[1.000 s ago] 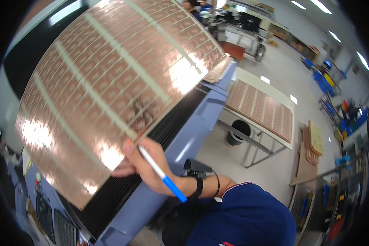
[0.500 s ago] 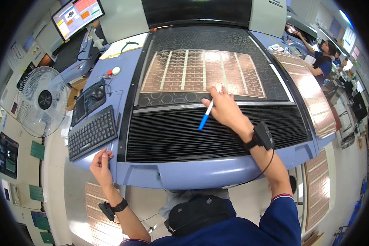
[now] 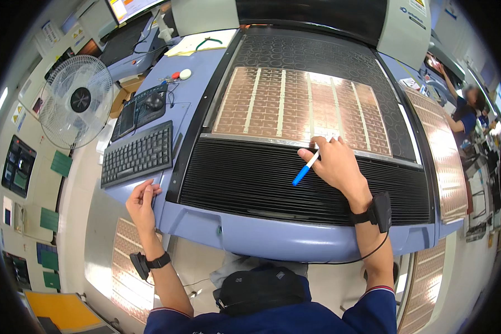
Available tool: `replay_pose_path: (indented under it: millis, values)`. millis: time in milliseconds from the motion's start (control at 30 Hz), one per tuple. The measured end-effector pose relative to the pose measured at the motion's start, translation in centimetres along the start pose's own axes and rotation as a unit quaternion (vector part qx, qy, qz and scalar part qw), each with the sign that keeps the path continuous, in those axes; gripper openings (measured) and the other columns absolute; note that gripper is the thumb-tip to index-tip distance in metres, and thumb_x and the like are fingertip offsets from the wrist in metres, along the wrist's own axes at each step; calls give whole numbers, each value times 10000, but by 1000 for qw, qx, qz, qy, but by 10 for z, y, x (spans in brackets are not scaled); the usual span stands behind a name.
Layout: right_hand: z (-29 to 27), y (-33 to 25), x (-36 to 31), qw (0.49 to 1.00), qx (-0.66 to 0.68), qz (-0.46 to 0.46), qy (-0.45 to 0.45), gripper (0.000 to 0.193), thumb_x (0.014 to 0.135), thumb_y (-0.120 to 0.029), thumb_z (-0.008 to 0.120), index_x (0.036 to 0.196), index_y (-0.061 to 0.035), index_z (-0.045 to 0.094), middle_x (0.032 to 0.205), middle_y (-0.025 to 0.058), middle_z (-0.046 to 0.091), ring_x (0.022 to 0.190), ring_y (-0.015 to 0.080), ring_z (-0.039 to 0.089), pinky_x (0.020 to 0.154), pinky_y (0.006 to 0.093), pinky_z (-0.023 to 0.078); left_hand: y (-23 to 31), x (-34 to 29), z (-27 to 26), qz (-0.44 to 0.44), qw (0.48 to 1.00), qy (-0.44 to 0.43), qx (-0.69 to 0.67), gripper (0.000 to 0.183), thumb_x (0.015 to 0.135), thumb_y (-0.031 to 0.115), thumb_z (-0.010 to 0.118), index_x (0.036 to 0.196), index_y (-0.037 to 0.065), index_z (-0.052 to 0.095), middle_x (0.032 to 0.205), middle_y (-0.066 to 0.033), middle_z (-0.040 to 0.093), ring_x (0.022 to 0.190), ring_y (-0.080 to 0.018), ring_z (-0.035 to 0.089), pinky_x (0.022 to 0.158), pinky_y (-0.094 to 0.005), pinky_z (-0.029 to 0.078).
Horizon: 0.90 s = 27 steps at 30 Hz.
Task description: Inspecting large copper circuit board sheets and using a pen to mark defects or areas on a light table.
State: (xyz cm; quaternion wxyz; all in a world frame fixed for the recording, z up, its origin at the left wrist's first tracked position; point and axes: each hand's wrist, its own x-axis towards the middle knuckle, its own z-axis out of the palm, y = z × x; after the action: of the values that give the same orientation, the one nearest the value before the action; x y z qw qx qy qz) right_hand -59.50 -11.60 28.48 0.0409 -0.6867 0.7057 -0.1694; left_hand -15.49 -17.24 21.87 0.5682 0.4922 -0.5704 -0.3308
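Observation:
My right hand holds a white marker with a blue cap between thumb and fingers, cap end slanting down toward me. Its fingertips touch the near edge of a copper-coloured circuit panel, a flat sheet of small repeated patterns split by pale strips. The panel lies on a dark textured bed, its near edge along a metal strip. Under my right palm is a black ribbed section. My left hand hovers by the machine's left front corner, near the black keyboard, fingers curled with nothing visible in them.
A stack of copper panels lies along the machine's right side. Mouse, red and white buttons and green-handled pliers sit at left. A fan stands far left. Another person works at far right.
The circuit panel has slid toward me, from farther up the bed to the metal strip, with my right hand at its edge. My view has shifted left. My left hand stays curled.

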Motion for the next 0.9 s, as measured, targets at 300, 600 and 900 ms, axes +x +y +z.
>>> replay_pose_path:
  millis: [300,600,900]
  values:
    - [11,-1,3,996,1,-79,50,517,904,-454,607,941,61,619,596,207,609,728,421,625,877,488,465,7,27,-12,79,976,67,193,250,904,88,595,1132,-2,644,1001,-122,701,953,-216,654,852,-332,493]
    - [9,1,-2,997,5,-68,27,535,880,-439,640,884,96,618,778,308,628,901,483,593,871,521,468,0,38,-11,128,813,170,542,335,861,194,617,1161,45,631,1112,-170,645,1074,-352,563,919,-442,434]
    - [-2,-21,0,903,412,-76,98,452,892,-175,672,1264,28,514,889,201,672,798,235,672,705,344,537,62,5,99,89,982,-32,161,295,876,211,651,1114,38,674,1075,-133,677,1032,-254,620,912,-374,465]
